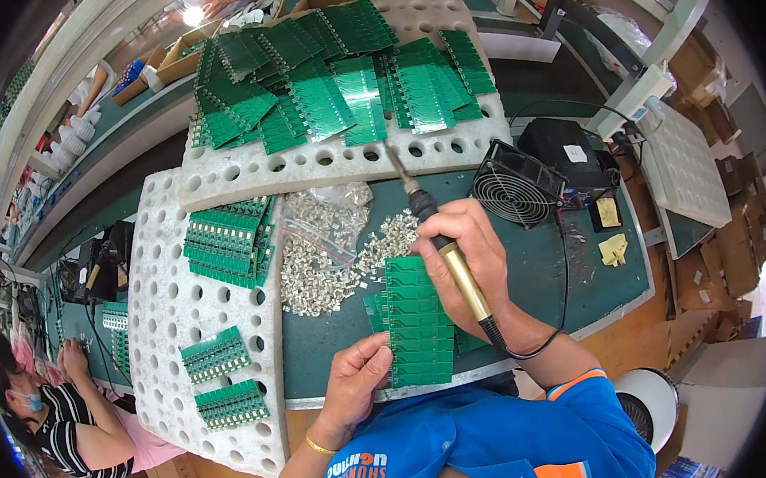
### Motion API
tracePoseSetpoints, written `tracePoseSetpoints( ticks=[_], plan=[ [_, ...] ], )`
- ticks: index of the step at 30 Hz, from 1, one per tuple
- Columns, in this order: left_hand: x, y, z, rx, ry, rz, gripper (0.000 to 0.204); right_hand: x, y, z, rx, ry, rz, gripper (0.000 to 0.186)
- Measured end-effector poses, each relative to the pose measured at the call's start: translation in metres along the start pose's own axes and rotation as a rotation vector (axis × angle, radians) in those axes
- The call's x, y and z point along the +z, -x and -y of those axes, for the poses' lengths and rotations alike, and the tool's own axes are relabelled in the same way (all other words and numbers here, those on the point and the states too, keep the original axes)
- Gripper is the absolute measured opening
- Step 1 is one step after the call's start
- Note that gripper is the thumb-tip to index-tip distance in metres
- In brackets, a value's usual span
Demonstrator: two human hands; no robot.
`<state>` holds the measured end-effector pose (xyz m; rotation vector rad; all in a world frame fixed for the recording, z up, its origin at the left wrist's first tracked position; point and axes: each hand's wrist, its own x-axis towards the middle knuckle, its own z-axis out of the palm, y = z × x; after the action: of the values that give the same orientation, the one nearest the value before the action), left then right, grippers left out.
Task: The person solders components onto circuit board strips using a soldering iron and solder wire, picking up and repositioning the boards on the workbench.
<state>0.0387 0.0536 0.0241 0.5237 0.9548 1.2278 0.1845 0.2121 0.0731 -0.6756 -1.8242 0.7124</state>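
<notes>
My left hand point(358, 378) grips a green circuit board panel point(420, 334) by its left edge, thumb on top, and holds it upright over the table's near edge. My right hand point(473, 255) is wrapped round a soldering iron point(464, 279) with a brass-coloured handle, its tip pointing up and away from the panel. A cord runs from the iron's lower end past my right forearm. More green boards point(373, 312) lie partly hidden beneath the held panel. Just beyond it are a heap of small silvery metal parts point(315, 288) and a clear plastic bag point(333, 220) of such parts.
Bare green panels point(320, 97) are piled on a white foam board point(307, 166) at the back. Boards with parts point(218, 355) lie on another foam board point(159, 281) at left. A fan point(514, 185), black box point(568, 157) and yellow sponge point(609, 212) stand right. A co-worker point(80, 420) sits left.
</notes>
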Motion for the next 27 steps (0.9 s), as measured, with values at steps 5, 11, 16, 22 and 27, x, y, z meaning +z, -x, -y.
tracePoseSetpoints(
  ticks=[5, 11, 16, 22, 27],
  plan=[
    [0.000, -0.001, 0.000, 0.015, 0.041, 0.019, 0.033, -0.005, 0.000, -0.006, -0.079, 0.050, -0.089, 0.025],
    [0.000, 0.001, -0.002, 0.040, 0.005, 0.036, 0.033, -0.008, -0.004, 0.010, -0.079, 0.046, 0.044, 0.029],
    [0.001, 0.004, -0.001, 0.090, -0.103, 0.014, 0.032, -0.008, 0.000, 0.012, 0.041, -0.020, 0.198, 0.034],
    [0.002, 0.005, -0.003, 0.138, -0.201, 0.041, 0.030, -0.008, 0.001, 0.014, 0.198, -0.104, 0.226, 0.034],
    [0.001, 0.003, 0.000, 0.154, -0.203, 0.054, 0.028, -0.010, 0.003, 0.011, 0.216, -0.133, 0.234, 0.033]
  ],
)
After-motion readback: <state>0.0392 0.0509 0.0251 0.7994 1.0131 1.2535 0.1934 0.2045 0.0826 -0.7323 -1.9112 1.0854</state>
